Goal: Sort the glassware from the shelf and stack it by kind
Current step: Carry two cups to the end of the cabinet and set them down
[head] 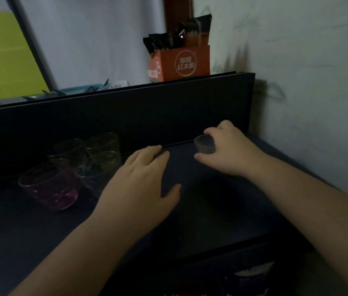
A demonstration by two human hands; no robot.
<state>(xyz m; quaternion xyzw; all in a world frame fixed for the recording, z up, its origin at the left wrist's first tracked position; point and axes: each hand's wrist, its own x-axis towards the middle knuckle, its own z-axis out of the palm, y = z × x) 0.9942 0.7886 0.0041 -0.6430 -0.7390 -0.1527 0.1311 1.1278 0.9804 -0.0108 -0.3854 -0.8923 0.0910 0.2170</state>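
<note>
Dark blue worktop [222,210] fills the view, dim light all over. Far left, a cluster of tumblers: one purple-tinted glass [49,186] nearest, clear and yellowish glasses [102,154] packed just behind it. Left hand [141,184] lies flat and open, gripping nothing. Right hand [228,150], far right by the back panel, has its grip curled around a small ribbed glass cup [204,143], thumb near side, fingers behind. Likely light, smooth, breakable — best held round the wall, below the rim, and set down gently.
</note>
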